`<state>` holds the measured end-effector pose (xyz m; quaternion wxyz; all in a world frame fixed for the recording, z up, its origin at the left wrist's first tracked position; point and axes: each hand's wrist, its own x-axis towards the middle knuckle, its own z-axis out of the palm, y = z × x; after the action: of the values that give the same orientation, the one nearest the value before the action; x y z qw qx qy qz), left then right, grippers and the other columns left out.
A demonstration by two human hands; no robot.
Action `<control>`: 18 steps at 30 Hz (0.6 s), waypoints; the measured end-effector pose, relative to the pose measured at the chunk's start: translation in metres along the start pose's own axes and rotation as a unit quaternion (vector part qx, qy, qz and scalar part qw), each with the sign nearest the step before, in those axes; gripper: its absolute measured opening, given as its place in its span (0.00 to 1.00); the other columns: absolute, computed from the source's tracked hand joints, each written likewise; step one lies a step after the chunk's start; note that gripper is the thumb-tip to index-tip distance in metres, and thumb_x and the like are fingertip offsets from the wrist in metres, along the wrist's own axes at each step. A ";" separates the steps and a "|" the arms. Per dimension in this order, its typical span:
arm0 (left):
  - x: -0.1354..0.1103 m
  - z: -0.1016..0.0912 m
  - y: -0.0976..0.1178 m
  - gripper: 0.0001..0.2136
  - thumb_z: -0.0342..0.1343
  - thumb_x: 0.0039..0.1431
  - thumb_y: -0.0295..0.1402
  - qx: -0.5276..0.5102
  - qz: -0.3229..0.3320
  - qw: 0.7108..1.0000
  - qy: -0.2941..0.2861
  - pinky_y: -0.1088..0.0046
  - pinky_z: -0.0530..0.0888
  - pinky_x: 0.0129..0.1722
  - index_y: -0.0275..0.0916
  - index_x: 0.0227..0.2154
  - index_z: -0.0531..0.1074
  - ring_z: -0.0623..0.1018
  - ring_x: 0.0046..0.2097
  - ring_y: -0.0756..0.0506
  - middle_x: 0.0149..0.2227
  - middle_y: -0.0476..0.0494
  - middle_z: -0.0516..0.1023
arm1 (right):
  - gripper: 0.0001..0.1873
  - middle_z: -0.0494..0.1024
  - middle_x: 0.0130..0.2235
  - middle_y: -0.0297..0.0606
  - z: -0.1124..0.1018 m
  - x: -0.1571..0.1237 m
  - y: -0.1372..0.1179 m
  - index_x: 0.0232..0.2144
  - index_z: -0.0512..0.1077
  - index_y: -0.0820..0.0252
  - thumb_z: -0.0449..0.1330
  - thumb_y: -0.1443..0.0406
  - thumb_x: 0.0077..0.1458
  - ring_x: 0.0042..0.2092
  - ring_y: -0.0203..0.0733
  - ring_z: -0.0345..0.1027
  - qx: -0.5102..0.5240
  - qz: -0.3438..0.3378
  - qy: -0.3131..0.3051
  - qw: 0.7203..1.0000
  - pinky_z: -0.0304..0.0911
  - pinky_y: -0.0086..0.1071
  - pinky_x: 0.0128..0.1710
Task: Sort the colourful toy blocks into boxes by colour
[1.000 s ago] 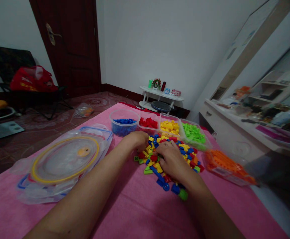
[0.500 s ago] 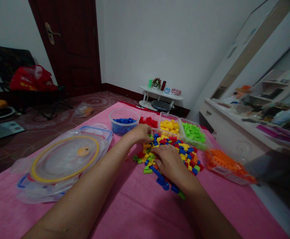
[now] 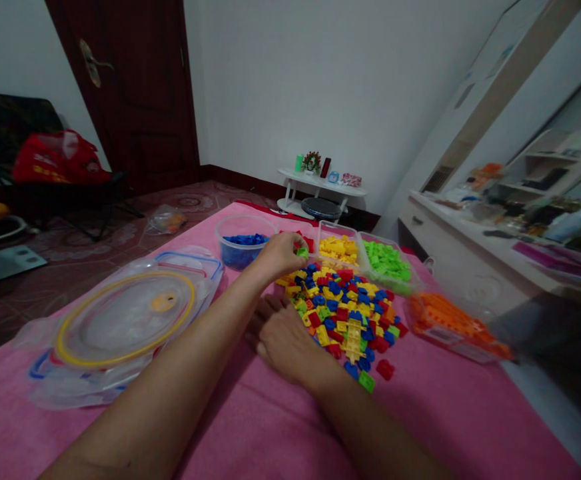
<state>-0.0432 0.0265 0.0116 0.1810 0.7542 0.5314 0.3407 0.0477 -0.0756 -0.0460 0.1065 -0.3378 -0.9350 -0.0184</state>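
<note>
the left hand [image 3: 281, 255] pinches a small green block [image 3: 302, 253] between thumb and fingertips, at the far left edge of the pile of mixed blocks [image 3: 340, 310]; the fingers cover part of it, so its shape is hard to read. whether it is over the pile or over the box behind is unclear. the right hand [image 3: 283, 337] lies palm down against the pile's near left side, fingers bent under (whether they grip anything can't be seen), and hides that corner of the pile.

just beyond the pile stand the box of red blocks [image 3: 293, 226], mostly blocked by the left hand, then the box of yellow blocks [image 3: 338, 230] and the box of green blocks [image 3: 395, 283]. past the pile's far left corner is the round tub [image 3: 235, 257] of blue blocks. right of the pile sits the box of orange pieces [image 3: 458, 341], its far end blurred. well left of the pile lie clear lids [image 3: 125, 320], overlapping too much to count, partly behind the left forearm.
</note>
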 end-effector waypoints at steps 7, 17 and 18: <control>0.000 0.004 -0.002 0.09 0.57 0.41 0.28 -0.007 0.021 1.000 -0.008 0.77 0.62 0.26 0.34 0.28 0.77 0.67 0.25 0.51 0.23 0.48 0.71 | 0.09 0.75 0.38 0.40 -0.026 -0.020 0.026 0.35 0.73 0.59 0.52 0.68 0.56 0.42 0.43 0.65 -0.028 0.096 -0.022 0.995 0.54 0.37 0.45; -0.007 0.013 0.008 0.09 0.56 0.42 0.24 -0.273 -0.090 0.948 -0.133 0.79 0.65 0.23 0.34 0.30 0.74 0.68 0.24 0.53 0.24 0.50 0.71 | 0.12 0.79 0.38 0.36 -0.077 -0.055 0.085 0.38 0.76 0.54 0.56 0.65 0.52 0.37 0.41 0.71 0.097 0.213 -0.023 0.972 0.60 0.31 0.35; -0.008 0.013 0.011 0.09 0.55 0.42 0.24 -0.308 -0.103 0.934 -0.148 0.80 0.66 0.23 0.34 0.30 0.73 0.69 0.24 0.54 0.25 0.49 0.72 | 0.13 0.79 0.38 0.37 -0.078 -0.056 0.089 0.39 0.76 0.55 0.56 0.64 0.51 0.37 0.41 0.71 0.098 0.236 0.003 0.967 0.60 0.32 0.35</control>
<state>-0.0280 0.0158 0.0069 0.5151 0.6443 0.4424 0.3518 0.1604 -0.0502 0.0148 0.1436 -0.5370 -0.8254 0.0983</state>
